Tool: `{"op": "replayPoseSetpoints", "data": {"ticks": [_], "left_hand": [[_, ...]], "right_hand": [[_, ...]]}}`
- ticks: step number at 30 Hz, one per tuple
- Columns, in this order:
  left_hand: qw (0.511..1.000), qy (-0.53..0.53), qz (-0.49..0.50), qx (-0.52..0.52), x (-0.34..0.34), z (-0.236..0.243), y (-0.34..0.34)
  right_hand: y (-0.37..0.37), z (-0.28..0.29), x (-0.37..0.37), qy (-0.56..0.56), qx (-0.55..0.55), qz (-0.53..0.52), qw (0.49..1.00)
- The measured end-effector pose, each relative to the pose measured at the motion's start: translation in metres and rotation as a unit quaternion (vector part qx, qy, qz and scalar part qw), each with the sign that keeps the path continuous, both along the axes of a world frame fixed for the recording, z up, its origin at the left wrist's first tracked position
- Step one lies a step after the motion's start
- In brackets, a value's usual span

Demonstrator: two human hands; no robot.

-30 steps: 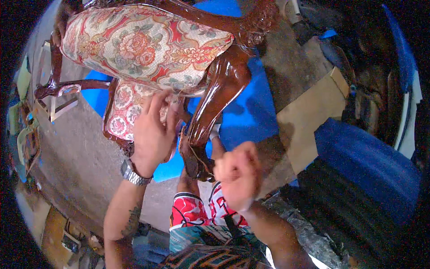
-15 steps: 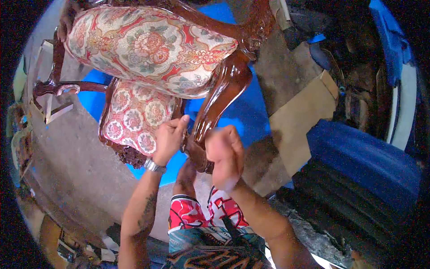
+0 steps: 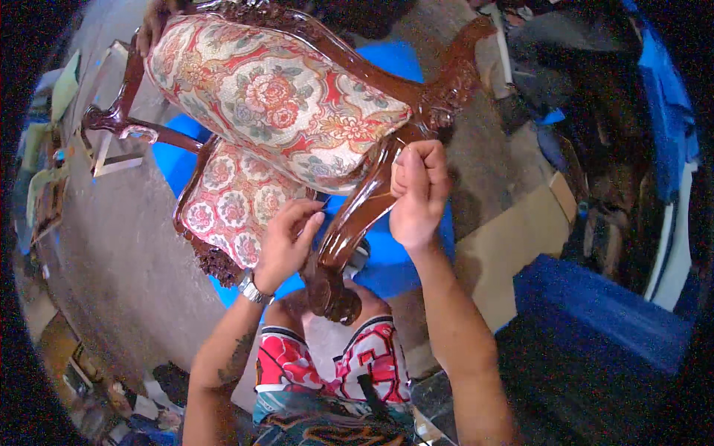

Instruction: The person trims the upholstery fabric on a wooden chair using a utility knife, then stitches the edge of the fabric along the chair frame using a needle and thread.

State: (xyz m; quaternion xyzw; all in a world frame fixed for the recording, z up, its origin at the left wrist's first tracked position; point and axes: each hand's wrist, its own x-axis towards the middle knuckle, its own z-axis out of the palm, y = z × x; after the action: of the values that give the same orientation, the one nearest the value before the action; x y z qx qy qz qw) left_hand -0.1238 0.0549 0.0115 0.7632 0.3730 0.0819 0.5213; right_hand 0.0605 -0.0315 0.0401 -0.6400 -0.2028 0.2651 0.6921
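the right hand is clenched on a thread crossing the wooden leg near the lower edge of the floral cushion, best kept evenly taut, while i cannot tell whether the left hand pinches anything.

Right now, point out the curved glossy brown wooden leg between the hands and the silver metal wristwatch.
Curved glossy brown wooden leg [image 3: 358, 215], head view: middle.
Silver metal wristwatch [image 3: 256, 292], head view: band.
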Motion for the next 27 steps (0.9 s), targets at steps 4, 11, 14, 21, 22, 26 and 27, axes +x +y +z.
{"op": "replayPoseSetpoints", "data": {"ticks": [4,11,14,21,22,26,27], "left_hand": [[0.991,0.029,-0.091,-0.095,0.001,-0.01,0.012],[0.981,0.001,-0.061,-0.183,-0.002,-0.049,0.039],[0.985,-0.041,-0.098,-0.138,0.0,-0.062,0.056],[0.991,-0.033,-0.092,-0.086,0.0,-0.085,0.061],[0.993,-0.074,-0.082,-0.051,-0.001,-0.086,0.056],[0.963,-0.173,-0.099,0.181,-0.008,-0.079,0.034],[0.953,-0.192,-0.068,0.225,-0.012,-0.074,0.031]], "right_hand": [[0.012,-0.014,0.004,-0.229,-0.026,0.03,0.973],[0.008,-0.027,-0.009,-0.408,0.039,0.093,0.908],[0.001,-0.039,-0.01,-0.452,0.019,0.075,0.889],[0.003,-0.064,-0.016,-0.394,0.141,0.0,0.908],[0.004,-0.065,-0.017,-0.383,0.147,-0.023,0.912],[0.006,-0.059,-0.019,-0.227,0.272,-0.046,0.934],[0.006,-0.056,-0.017,-0.183,0.297,-0.059,0.935]]}}
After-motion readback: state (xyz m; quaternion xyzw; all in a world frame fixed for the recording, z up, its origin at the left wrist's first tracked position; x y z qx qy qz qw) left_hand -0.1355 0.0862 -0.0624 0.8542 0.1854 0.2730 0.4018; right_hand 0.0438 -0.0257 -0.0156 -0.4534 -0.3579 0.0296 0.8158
